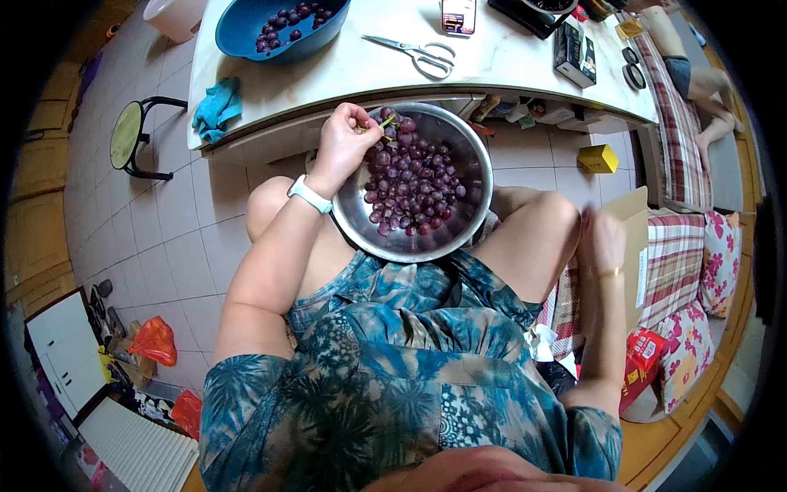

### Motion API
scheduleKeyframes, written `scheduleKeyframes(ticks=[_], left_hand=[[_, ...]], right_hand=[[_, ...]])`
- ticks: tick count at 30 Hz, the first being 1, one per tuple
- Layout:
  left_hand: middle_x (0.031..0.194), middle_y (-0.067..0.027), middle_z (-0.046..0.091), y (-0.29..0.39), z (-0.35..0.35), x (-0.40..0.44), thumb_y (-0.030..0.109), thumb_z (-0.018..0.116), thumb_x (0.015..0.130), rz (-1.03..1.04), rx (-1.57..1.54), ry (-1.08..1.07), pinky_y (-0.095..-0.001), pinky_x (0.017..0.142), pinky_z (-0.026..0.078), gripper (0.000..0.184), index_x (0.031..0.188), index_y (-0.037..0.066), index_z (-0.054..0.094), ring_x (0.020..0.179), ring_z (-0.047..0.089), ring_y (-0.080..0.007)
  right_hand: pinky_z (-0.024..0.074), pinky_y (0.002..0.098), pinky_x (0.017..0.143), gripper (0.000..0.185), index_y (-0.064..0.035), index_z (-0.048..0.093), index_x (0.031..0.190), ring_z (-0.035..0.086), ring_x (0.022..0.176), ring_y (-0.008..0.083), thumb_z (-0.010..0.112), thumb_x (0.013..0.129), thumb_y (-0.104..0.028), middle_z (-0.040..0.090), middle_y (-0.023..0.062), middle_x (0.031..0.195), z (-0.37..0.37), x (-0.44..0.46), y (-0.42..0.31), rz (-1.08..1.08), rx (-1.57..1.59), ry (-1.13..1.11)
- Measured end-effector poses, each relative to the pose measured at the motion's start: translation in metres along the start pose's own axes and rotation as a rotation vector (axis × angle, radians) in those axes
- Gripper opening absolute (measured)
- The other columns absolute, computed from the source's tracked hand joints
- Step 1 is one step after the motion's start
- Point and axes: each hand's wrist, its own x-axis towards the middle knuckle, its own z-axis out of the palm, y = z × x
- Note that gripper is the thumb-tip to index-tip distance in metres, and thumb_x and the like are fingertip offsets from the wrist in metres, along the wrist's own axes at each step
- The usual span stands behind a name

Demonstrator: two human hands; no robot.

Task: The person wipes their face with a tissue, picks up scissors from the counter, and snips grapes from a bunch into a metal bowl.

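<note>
A steel bowl point(485, 168) full of loose dark purple grapes point(414, 180) rests on the person's lap. My left hand point(348, 135), with a pale watch on its wrist, is over the bowl's upper left rim. Its fingers are pinched on a green grape stem point(387, 121), with some grapes close beneath. Off to the right of the bowl, my right hand point(602, 238) is beside the knee, at an open cardboard box point(636, 254). Motion smears its fingers, and whether they hold anything is not visible.
On the marble-topped table point(328, 82) are a blue basin point(283, 49) with grapes, scissors point(418, 56), a phone point(458, 16) and a teal cloth point(218, 109). A stool point(127, 135) stands left. Another person's leg point(715, 127) shows on the sofa at upper right.
</note>
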Motion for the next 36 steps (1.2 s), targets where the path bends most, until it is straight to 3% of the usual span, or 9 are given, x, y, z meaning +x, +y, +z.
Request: scheduleKeyframes(ticks=[2, 6, 7, 12, 17, 20, 28, 33, 36], left_hand=[[0.081, 0.0008, 0.061, 0.000, 0.000, 0.001, 0.000, 0.073, 0.082, 0.008, -0.016, 0.021, -0.0195, 0.062, 0.045, 0.020, 0.093, 0.002, 0.056, 0.069, 0.054, -0.0034], [0.081, 0.0004, 0.061, -0.006, -0.003, 0.003, 0.001, 0.074, 0.082, 0.003, 0.013, 0.024, -0.0196, 0.062, 0.044, 0.021, 0.094, 0.001, 0.056, 0.069, 0.054, -0.0036], [0.081, 0.0004, 0.060, -0.003, -0.004, 0.004, 0.001, 0.074, 0.083, 0.017, 0.041, 0.024, -0.0197, 0.061, 0.044, 0.021, 0.094, 0.001, 0.056, 0.069, 0.054, -0.0037], [0.078, 0.0017, 0.057, -0.001, -0.005, 0.003, 0.001, 0.073, 0.084, -0.011, -0.019, 0.032, -0.0197, 0.060, 0.043, 0.020, 0.094, 0.001, 0.056, 0.068, 0.052, -0.0035], [0.078, 0.0018, 0.058, -0.006, -0.005, 0.006, 0.001, 0.073, 0.083, 0.026, 0.010, 0.038, -0.0197, 0.059, 0.043, 0.021, 0.094, 0.001, 0.055, 0.067, 0.052, -0.0031], [0.079, 0.0012, 0.059, -0.001, -0.006, 0.003, 0.001, 0.073, 0.083, 0.005, -0.016, 0.021, -0.0200, 0.060, 0.044, 0.021, 0.094, 0.001, 0.055, 0.067, 0.052, -0.0034], [0.086, -0.0012, 0.063, 0.001, -0.008, 0.003, 0.002, 0.074, 0.085, -0.018, 0.000, -0.014, -0.0191, 0.069, 0.049, 0.022, 0.096, 0.002, 0.056, 0.078, 0.059, -0.0048], [0.087, -0.0018, 0.063, 0.000, -0.008, 0.006, 0.002, 0.074, 0.085, -0.034, 0.065, -0.012, -0.0192, 0.069, 0.049, 0.022, 0.097, 0.002, 0.056, 0.078, 0.060, -0.0054], [0.086, -0.0016, 0.063, -0.005, -0.008, 0.005, 0.002, 0.075, 0.085, -0.042, 0.001, -0.020, -0.0193, 0.069, 0.049, 0.023, 0.097, 0.002, 0.056, 0.077, 0.059, -0.0053]], right_hand=[[0.0523, 0.0486, 0.066, 0.016, -0.0095, 0.060, 0.104, 0.065, 0.080, 0.0398, 0.055, 0.089, -0.005, 0.066, 0.0141, 0.093, -0.033, 0.058, -0.040, -0.122, 0.185, 0.354], [0.0536, 0.0452, 0.081, 0.019, -0.0113, 0.062, 0.112, 0.065, 0.097, 0.0363, 0.056, 0.093, -0.011, 0.064, 0.0119, 0.110, -0.058, 0.152, -0.148, -0.290, 0.310, 0.280], [0.0554, 0.0443, 0.085, 0.023, -0.0061, 0.063, 0.113, 0.066, 0.100, 0.0355, 0.057, 0.090, -0.009, 0.065, 0.0157, 0.111, -0.045, 0.177, -0.174, -0.360, 0.395, 0.353], [0.0564, 0.0444, 0.086, 0.024, -0.0059, 0.064, 0.115, 0.067, 0.102, 0.0349, 0.057, 0.093, -0.011, 0.065, 0.0178, 0.111, 0.003, 0.264, -0.243, -0.446, 0.344, 0.350], [0.0561, 0.0442, 0.089, 0.025, -0.0059, 0.062, 0.117, 0.065, 0.108, 0.0342, 0.054, 0.093, -0.008, 0.064, 0.0190, 0.113, 0.004, 0.265, -0.256, -0.366, 0.167, 0.229], [0.0576, 0.0442, 0.087, 0.026, -0.0073, 0.064, 0.116, 0.065, 0.110, 0.0347, 0.060, 0.090, -0.009, 0.065, 0.0191, 0.112, -0.003, 0.269, -0.253, -0.319, 0.311, 0.120], [0.0575, 0.0441, 0.086, 0.023, -0.0082, 0.065, 0.113, 0.066, 0.105, 0.0354, 0.059, 0.092, -0.014, 0.068, 0.0202, 0.109, 0.001, 0.271, -0.243, -0.300, 0.204, 0.231], [0.0574, 0.0432, 0.085, 0.020, -0.0043, 0.063, 0.109, 0.070, 0.099, 0.0353, 0.058, 0.091, -0.012, 0.070, 0.0198, 0.105, 0.004, 0.260, -0.235, -0.238, 0.155, 0.085], [0.0576, 0.0404, 0.085, 0.033, 0.0011, 0.063, 0.113, 0.071, 0.098, 0.0322, 0.068, 0.085, -0.015, 0.071, 0.0228, 0.106, -0.007, 0.247, -0.217, -0.235, 0.329, -0.065]])
